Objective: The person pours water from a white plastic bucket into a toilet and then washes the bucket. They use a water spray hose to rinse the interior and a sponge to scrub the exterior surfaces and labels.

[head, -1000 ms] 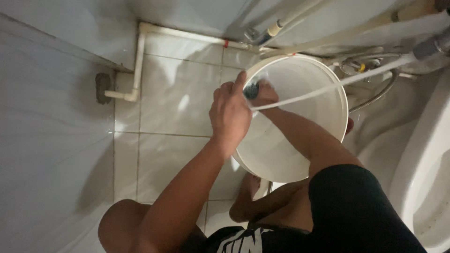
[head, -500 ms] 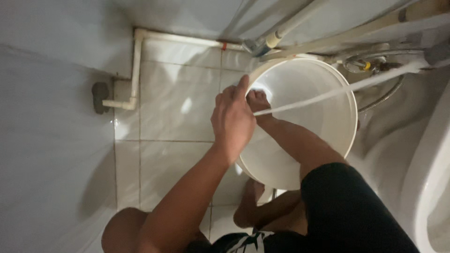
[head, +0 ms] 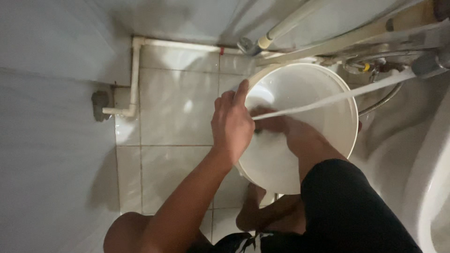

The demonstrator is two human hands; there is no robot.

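Note:
A white plastic bucket [head: 328,117] lies tilted on the tiled floor with its opening toward me. My left hand [head: 232,124] grips its near left rim, index finger pointing up. Inside the bucket, my right hand [head: 276,125] presses against the inner wall over a small dark scrubbing pad [head: 258,132], which is blurred and mostly hidden. A thin white hose [head: 337,97] runs from the tap fittings [head: 365,68] at the upper right across the bucket's mouth to my hands.
A white pipe [head: 135,75] follows the wall corner down to a grey fitting [head: 99,100]. Pale pipes cross the top right. A white curved fixture [head: 431,187] fills the right edge. My bare foot [head: 253,213] rests below the bucket.
My right hand has slid lower and deeper inside the bucket. My left hand stays on the rim, its index finger now raised. The view has shifted slightly.

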